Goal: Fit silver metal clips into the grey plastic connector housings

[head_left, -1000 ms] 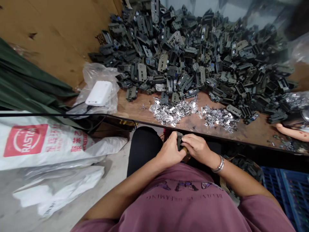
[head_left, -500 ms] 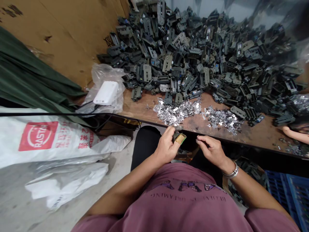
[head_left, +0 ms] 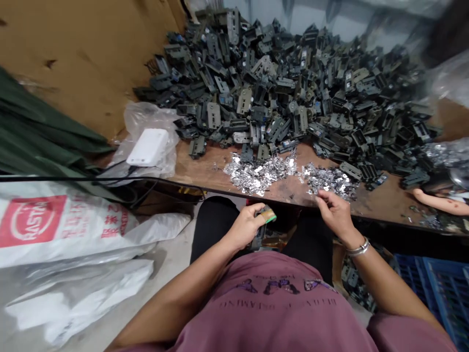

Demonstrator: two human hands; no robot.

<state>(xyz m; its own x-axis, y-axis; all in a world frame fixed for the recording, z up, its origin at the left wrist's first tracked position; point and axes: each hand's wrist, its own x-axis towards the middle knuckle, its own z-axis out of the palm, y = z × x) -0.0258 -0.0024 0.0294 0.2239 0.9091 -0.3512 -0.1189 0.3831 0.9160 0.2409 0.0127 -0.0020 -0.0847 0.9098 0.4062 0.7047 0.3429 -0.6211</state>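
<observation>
My left hand [head_left: 246,224] is closed around a dark grey plastic part [head_left: 262,210], mostly hidden by the fingers, just off the table's near edge. Yellowish tape with a green edge [head_left: 270,216] wraps its thumb. My right hand [head_left: 336,213] is at the near side of a small heap of shiny metal pieces [head_left: 330,180], thumb and fingertips pinched together. Whatever lies between those fingertips is too small to make out. A second heap of shiny metal pieces [head_left: 258,172] lies to the left of it.
A large pile of dark grey plastic parts [head_left: 278,93] covers the back of the wooden table [head_left: 205,172]. At left are a white power bank [head_left: 147,146] on clear plastic and a white sack [head_left: 91,220]. Another person's hand [head_left: 439,201] is at right, above blue crates [head_left: 432,278].
My right hand has moved up and to the right, away from the left hand, to the right-hand metal heap. My left hand has dropped slightly, still holding the grey part.
</observation>
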